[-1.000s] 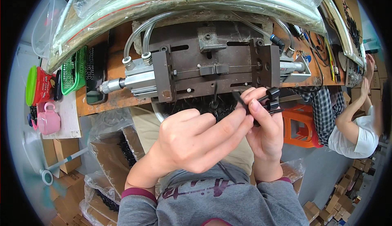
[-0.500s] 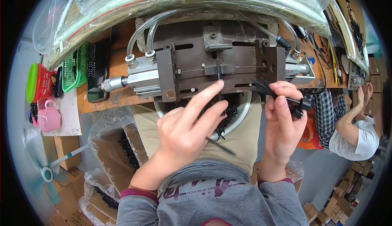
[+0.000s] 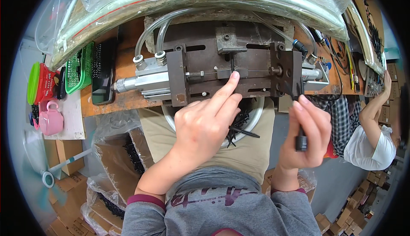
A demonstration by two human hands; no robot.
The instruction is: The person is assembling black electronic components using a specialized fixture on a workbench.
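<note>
A dark metal press fixture (image 3: 239, 69) with a silver air cylinder (image 3: 145, 82) sits on the orange workbench (image 3: 124, 103). My left hand (image 3: 205, 125) reaches up to it, index fingertip touching the small block at the fixture's centre. My right hand (image 3: 307, 129) is closed around a thin black plastic part (image 3: 301, 140), held upright just below the fixture's right end plate. A round white bowl (image 3: 256, 120) of black parts rests on my lap under my left hand, mostly hidden.
Clear hoses (image 3: 149, 35) arch over the cylinder. A black phone (image 3: 102, 71), green basket (image 3: 79, 67), red-and-green container (image 3: 40, 84) and pink cup (image 3: 51, 116) lie at left. Plastic bags (image 3: 111, 159) and cardboard boxes (image 3: 64, 150) stand below. Another person (image 3: 367, 129) works at right.
My hands have separated. The left index finger has moved up onto the fixture's centre block, and the right hand has shifted right and down with the black part.
</note>
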